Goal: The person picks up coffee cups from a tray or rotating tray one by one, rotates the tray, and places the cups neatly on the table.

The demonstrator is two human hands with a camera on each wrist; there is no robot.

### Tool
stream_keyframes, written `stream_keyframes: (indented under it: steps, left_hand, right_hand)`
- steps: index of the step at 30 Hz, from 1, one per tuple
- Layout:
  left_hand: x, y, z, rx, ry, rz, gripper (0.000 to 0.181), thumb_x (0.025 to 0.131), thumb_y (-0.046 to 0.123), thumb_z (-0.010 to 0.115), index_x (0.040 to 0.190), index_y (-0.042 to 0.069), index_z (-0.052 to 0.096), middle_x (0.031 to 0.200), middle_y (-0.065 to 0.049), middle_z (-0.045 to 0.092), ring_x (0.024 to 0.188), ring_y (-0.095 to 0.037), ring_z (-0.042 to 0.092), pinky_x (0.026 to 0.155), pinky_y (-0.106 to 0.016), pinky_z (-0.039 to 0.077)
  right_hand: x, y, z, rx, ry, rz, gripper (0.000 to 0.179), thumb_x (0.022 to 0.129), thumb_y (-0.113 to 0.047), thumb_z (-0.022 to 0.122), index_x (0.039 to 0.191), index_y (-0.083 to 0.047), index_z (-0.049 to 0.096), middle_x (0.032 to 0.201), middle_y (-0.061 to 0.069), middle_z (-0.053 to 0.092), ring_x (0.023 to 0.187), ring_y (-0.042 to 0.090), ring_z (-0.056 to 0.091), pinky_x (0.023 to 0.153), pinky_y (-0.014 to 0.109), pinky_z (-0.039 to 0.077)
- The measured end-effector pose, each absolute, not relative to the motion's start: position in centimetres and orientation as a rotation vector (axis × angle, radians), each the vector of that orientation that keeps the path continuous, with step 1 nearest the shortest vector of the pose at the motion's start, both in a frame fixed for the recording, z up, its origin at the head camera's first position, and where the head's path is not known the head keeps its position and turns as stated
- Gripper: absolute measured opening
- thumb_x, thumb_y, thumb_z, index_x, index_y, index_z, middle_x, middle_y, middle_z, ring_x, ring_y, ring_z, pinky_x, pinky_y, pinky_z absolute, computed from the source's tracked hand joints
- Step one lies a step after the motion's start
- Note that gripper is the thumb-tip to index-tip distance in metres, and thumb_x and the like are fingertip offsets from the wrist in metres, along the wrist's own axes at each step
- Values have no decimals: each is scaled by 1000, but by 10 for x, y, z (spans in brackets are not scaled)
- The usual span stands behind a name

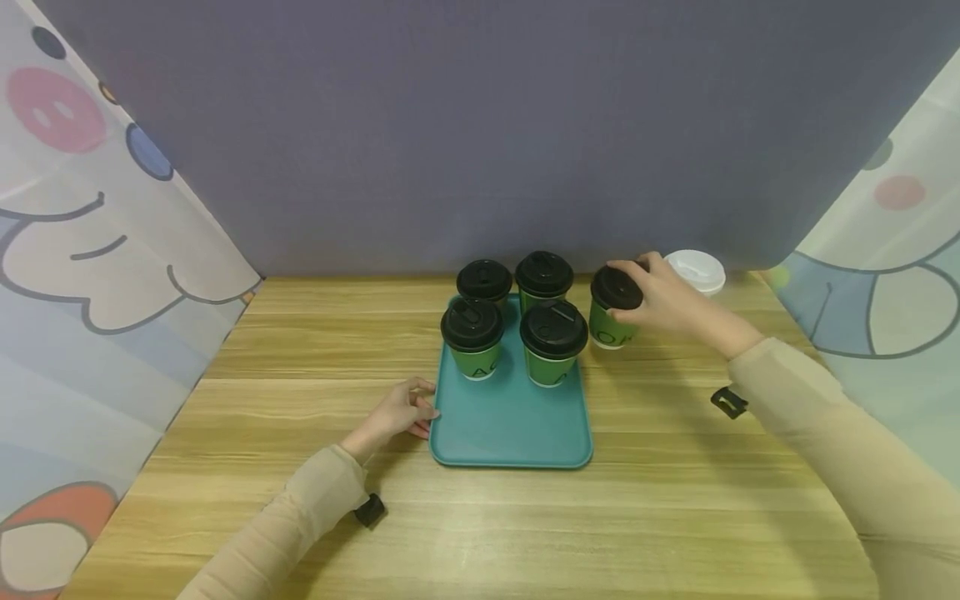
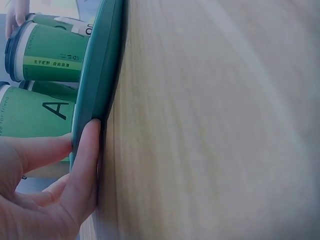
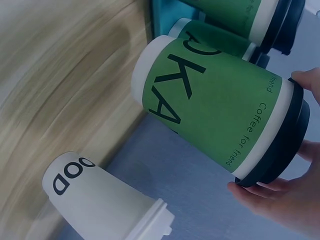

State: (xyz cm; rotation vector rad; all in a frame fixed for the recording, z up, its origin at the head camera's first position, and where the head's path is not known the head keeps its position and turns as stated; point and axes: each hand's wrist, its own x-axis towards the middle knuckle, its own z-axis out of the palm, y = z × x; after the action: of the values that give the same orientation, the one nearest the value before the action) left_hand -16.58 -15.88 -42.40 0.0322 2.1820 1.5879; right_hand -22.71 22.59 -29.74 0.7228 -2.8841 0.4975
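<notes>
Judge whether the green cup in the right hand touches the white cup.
Apart: the right wrist view shows wooden table and grey backdrop between the white cup and the green cup in the right hand.

From my remote seat I lose most of the white cup (image 1: 697, 268) behind the right hand (image 1: 662, 296) in the head view, while the left wrist view crops the left hand (image 2: 42, 212) and blurs the tabletop (image 2: 210, 135).

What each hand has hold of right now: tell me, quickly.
Left hand: pinching the tray by its edge.
Right hand: holding a green cup by its lid.
</notes>
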Motion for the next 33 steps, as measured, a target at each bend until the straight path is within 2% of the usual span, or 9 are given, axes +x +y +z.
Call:
stream_keyframes:
  steps: [5,15,33]
  left_hand:
    - [-166,-159,-425,37,2185,1593,44,81,-6,55,121,-9,37,73,-12,54,54,-16,54,52,-33,55]
    - [-165,-159,-425,45,2185,1602,44,81,-6,55,121,-10,37,73,-12,54,53,-16,54,51,-33,55]
    - [-165,-158,-426,23,2195,1601,43,80,-7,56,120,-9,39,72,-11,53,52,-16,54,50,-33,55]
  right_hand:
    - [-238,227,-300,643,-2959,508,71,75,-31,67,132,-4,35,119,38,28,106,49,37,83,61,39]
    - [-253,225,-304,607,-3015,478,72,77,-33,65,133,-3,32,123,40,25,110,53,31,86,64,35]
    - [-280,227,-316,459,-3072,619,75,79,-35,63,136,-4,26,125,41,18,114,53,24,83,65,35]
